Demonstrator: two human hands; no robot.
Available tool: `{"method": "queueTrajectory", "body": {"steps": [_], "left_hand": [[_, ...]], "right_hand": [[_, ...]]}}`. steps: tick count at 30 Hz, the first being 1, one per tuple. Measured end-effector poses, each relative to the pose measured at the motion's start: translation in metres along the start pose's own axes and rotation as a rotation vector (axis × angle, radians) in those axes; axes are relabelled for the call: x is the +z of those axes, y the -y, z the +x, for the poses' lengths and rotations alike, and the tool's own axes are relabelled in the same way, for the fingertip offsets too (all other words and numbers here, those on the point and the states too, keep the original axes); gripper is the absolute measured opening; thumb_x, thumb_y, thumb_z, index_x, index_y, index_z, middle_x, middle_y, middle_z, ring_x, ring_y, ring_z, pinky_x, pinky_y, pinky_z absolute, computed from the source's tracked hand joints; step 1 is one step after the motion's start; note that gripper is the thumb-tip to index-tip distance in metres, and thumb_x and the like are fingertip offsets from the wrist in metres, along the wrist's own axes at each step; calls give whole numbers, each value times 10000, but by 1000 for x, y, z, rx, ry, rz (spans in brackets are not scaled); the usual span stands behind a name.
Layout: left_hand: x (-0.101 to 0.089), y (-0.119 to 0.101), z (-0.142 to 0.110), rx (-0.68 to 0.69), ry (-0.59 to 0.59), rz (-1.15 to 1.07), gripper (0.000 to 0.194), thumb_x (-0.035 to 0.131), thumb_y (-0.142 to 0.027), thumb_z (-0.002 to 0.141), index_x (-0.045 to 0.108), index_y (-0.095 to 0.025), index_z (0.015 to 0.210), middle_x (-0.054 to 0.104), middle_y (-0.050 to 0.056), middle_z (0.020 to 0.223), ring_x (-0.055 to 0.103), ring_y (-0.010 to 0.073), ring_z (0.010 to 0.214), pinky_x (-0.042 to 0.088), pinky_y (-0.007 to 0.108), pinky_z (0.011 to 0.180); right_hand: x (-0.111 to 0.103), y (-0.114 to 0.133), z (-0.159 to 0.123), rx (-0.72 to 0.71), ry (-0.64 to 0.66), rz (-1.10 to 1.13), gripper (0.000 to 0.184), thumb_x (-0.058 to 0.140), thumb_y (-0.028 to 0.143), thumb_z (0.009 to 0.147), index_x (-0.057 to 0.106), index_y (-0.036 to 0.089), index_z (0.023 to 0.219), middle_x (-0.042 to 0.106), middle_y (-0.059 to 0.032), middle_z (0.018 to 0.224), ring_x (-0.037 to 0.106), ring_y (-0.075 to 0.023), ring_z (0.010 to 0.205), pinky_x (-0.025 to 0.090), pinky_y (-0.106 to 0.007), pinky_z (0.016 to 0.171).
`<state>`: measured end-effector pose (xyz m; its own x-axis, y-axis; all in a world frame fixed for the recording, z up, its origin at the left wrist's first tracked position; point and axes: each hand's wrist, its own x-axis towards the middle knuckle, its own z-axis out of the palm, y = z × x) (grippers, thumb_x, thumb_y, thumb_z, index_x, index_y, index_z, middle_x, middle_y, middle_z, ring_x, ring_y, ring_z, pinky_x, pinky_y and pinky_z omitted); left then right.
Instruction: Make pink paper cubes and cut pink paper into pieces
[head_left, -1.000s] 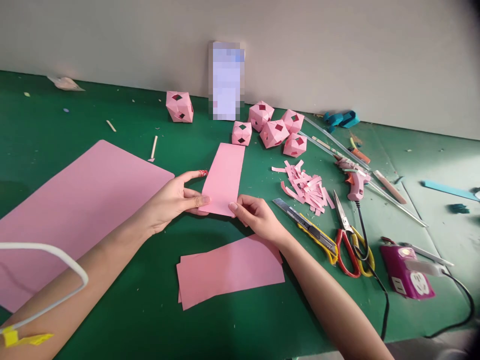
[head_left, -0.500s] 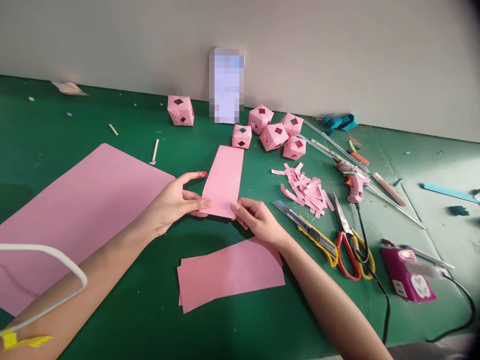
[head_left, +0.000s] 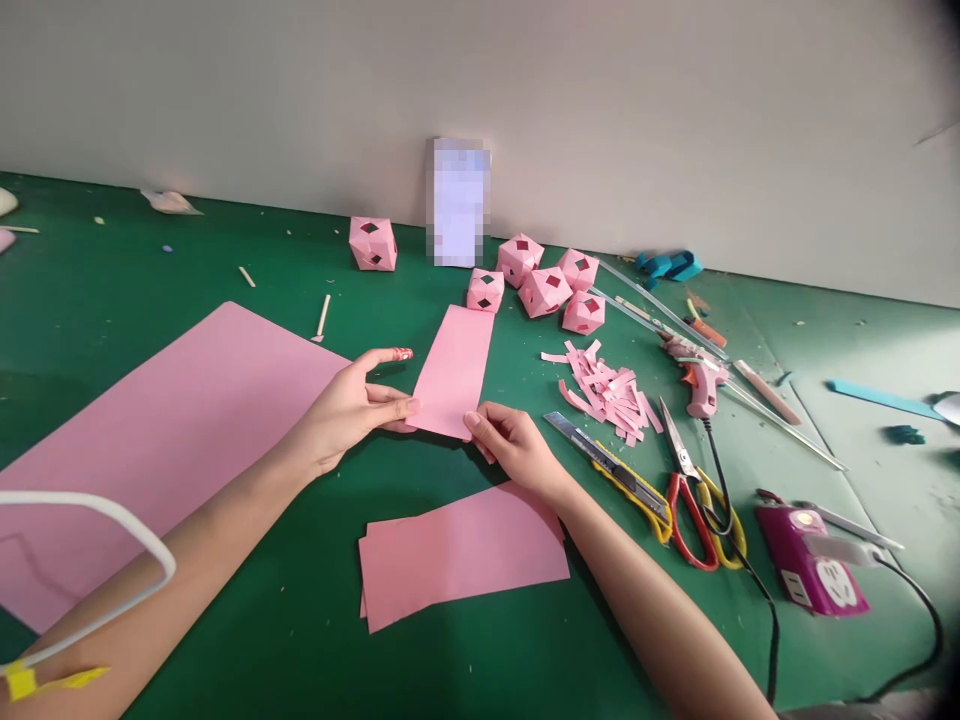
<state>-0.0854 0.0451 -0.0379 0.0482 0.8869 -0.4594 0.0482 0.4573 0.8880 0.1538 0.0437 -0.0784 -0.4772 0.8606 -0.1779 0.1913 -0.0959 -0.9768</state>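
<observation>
Between my hands a pink paper strip is held up over the green table, its far end leaning away from me. My left hand pinches the near left corner between thumb and fingers, with the index finger stretched out clear of the paper. My right hand grips the near right corner, thumb on top. Closer to me, more pink paper strips overlap flat on the table, partly beneath my right wrist. A large pink sheet lies under my left forearm.
Folded pink paper boxes stand near a propped phone. To the right lie paper scraps, a utility knife, scissors, a glue gun and a purple power socket with cords. A white curved bar crosses the lower left.
The camera view has tilted up slightly, so the table things sit lower in the picture. Both hands keep hold of the strip; my left thumb has slid slightly toward its left edge.
</observation>
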Motion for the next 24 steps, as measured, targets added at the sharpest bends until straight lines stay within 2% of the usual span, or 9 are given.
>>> {"method": "queueTrajectory", "body": {"steps": [3, 6, 8, 10, 13, 15, 17, 20, 24], "left_hand": [[-4, -8, -9, 104, -37, 144, 888, 938, -342, 700, 505, -235, 1467, 783, -2, 766, 790, 236, 743, 651, 376, 827], [-8, -18, -28, 321, -202, 357, 763, 910, -338, 731, 575, -282, 1415, 784, 7, 810, 783, 260, 780, 624, 339, 775], [-7, -20, -44, 524, -333, 544, 592, 856, -330, 793, 658, -308, 1350, 770, 23, 829, 760, 267, 792, 591, 323, 741], [-1, -14, -58, 677, -367, 802, 398, 712, -315, 918, 708, -324, 1316, 726, 46, 770, 712, 254, 745, 538, 314, 676], [15, 5, -70, 797, -161, 1100, 353, 522, -246, 1003, 751, -309, 1264, 696, 94, 756, 665, 265, 738, 465, 337, 611], [26, 23, -73, 874, 4, 1134, 367, 461, -205, 1016, 768, -299, 1194, 671, 104, 740, 664, 278, 760, 453, 349, 599], [35, 41, -74, 929, 109, 1112, 391, 434, -169, 1019, 747, -308, 1208, 679, 109, 788, 681, 291, 809, 501, 382, 632], [42, 62, -75, 1015, 172, 1158, 437, 409, -121, 1012, 696, -314, 1280, 719, 113, 897, 723, 318, 908, 604, 516, 781], [45, 78, -78, 1106, 197, 1253, 458, 394, -114, 1001, 655, -235, 1358, 753, 180, 1057, 751, 359, 968, 640, 574, 870]], "right_hand": [[2, -4, 2, -1, -9, -29, 530, 595, 702, 948, 588, 206, 761, 550, 51, 624, 496, -94, 537, 381, -251, 558], [4, -1, 2, 1, -82, 27, 506, 639, 701, 916, 635, 197, 863, 623, 29, 700, 587, -108, 600, 474, -253, 608], [7, 8, 0, -7, -143, 114, 521, 670, 709, 886, 658, 199, 993, 694, -18, 859, 666, -138, 734, 556, -275, 671], [12, 22, -4, -15, -171, 160, 574, 693, 704, 871, 642, 212, 1163, 725, -68, 1053, 709, -178, 905, 611, -304, 731], [20, 40, -10, 21, -159, 74, 582, 699, 654, 896, 605, 215, 1266, 745, -83, 1072, 720, -195, 951, 621, -307, 727], [25, 44, -11, 89, -152, -7, 504, 738, 559, 900, 616, 207, 1239, 754, -55, 962, 727, -175, 823, 594, -276, 643], [26, 43, -11, 179, -154, -40, 373, 791, 377, 869, 637, 207, 1163, 748, -21, 867, 715, -153, 679, 543, -240, 528], [23, 36, -9, 269, -147, -20, 213, 680, 105, 832, 655, 200, 1021, 730, 18, 759, 695, -139, 574, 536, -227, 467], [16, 32, -12, 280, -121, 32, 306, 401, 51, 904, 647, 185, 1025, 718, 28, 708, 697, -132, 584, 632, -281, 589]]}}
